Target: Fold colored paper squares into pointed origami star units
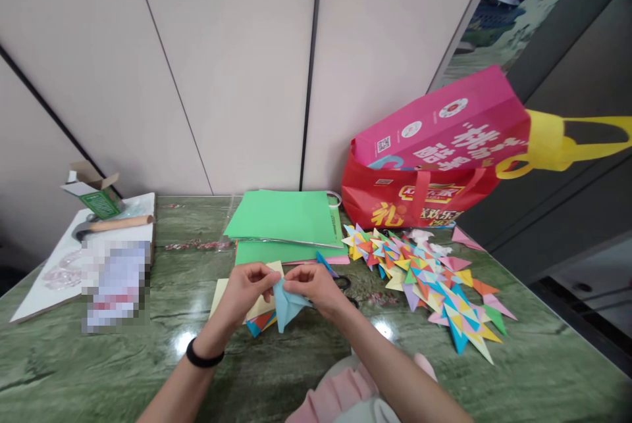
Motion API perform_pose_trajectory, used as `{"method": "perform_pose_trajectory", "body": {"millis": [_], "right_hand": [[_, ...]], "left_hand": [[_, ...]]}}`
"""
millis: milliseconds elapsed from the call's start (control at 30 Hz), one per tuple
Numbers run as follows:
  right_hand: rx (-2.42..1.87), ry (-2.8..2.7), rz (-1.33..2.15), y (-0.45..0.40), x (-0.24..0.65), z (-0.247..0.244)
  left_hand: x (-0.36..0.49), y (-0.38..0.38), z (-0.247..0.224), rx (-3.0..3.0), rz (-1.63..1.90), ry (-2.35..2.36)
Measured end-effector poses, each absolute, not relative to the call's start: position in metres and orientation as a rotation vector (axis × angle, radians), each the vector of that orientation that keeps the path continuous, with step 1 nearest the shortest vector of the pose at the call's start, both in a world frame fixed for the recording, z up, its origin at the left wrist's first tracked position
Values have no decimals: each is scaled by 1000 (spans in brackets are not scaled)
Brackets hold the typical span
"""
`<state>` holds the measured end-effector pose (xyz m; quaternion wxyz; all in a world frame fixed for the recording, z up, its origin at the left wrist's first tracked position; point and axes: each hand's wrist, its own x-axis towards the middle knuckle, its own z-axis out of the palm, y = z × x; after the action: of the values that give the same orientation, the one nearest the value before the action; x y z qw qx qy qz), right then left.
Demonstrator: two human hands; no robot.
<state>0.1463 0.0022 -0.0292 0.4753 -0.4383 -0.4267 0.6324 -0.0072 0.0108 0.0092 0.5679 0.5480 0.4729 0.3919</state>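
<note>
A light blue folded paper (288, 304) is held between both hands above the green marble table (217, 380). My left hand (248, 291) pinches its upper left edge, and a black band circles that wrist. My right hand (316, 283) pinches the top right of the same paper. Beneath and behind the hands lie pale yellow sheets (220, 295) and some blue and orange folded pieces (255, 325). Black scissors (342, 283), partly hidden, rest beside my right hand.
Green paper sheets (281, 216) lie at the back. Many-coloured folded paper points (434, 285) spread at right, before a red bag (380, 196) holding a pink one. An open small box (101, 202), a wooden-handled tool (123, 223) and a white board (54, 278) are at left.
</note>
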Motion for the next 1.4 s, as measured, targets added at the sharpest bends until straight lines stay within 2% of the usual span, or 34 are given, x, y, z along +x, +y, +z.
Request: {"method": "perform_pose_trajectory", "body": {"millis": [333,533,800,1067,1400], "right_hand": [[-1055,-884,1635,5,146,-33],[-971,-710,1686,6,146,-33],[-1064,-794,1763,5,150,-26],[-1025,-923,1564,3,145,-26],[-1014,-1049,1512,2,144,-19]], "left_hand": [[-12,15,9,1245,815,1017],[-5,12,0,1394,704,1115],[-6,12,-4,1457,617,1119],[-5,9,1,1579,505,1111],[-2,8,4,1614,437,1102]]}}
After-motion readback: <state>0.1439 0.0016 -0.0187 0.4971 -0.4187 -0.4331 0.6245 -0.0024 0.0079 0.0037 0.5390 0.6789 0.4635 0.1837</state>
